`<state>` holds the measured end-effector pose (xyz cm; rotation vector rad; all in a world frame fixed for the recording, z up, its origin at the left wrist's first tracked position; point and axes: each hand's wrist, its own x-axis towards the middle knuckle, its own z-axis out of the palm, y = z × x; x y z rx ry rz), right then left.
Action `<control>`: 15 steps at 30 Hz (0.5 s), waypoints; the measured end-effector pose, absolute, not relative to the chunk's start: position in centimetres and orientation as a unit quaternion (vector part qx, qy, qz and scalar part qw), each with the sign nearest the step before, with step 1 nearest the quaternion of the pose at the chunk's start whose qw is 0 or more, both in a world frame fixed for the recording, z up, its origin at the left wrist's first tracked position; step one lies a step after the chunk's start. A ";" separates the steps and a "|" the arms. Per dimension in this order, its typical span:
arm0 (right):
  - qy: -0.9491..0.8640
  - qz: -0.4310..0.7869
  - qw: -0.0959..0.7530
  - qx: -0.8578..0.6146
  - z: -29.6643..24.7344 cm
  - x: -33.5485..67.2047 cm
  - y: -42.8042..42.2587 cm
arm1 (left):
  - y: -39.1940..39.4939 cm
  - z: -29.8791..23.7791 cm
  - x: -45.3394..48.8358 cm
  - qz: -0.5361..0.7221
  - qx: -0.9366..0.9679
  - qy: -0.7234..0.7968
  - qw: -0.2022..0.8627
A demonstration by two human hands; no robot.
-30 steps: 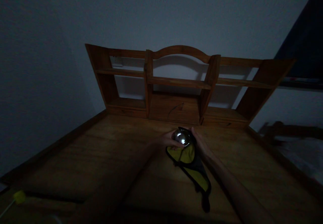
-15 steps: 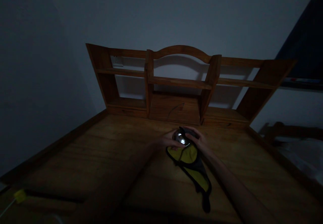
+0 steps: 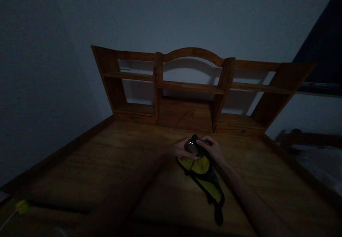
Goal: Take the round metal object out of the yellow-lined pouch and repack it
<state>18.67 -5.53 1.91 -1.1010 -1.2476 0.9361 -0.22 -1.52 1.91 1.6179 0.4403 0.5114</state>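
Shiny round object [image 3: 192, 148], cupped in half-curled left hand [image 3: 181, 150], partly closed right hand [image 3: 215, 151] gripping its edge, might slip onto yellow-and-black cloth [image 3: 210, 187] if fingers loosen.

Left hand [image 3: 184, 150] and right hand [image 3: 215, 150] are bare, likewise the slender right forearm [image 3: 244, 187] toward five o'clock; the left forearm [image 3: 148, 164], toward seven, is shadowed.

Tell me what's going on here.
A person handles a shiny round object over a wooden desk. The left grip holds one side; the right grip has fingers against the other. A yellow-and-black item trails from below it toward the person. A shelf unit stands behind. It's too dark to identify the object.
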 end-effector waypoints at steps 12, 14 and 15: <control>-0.566 0.377 0.572 -0.459 2.6 18.3 -6.0 | -1.9 1.5 -0.4 0.215 0.740 0.233 0.594; -0.558 0.379 0.572 -0.467 2.6 18.2 -6.0 | -1.8 1.4 -0.5 0.216 0.733 0.233 0.601; -0.554 0.382 0.572 -0.469 2.6 18.1 -6.0 | -1.7 1.3 -0.4 0.216 0.728 0.234 0.607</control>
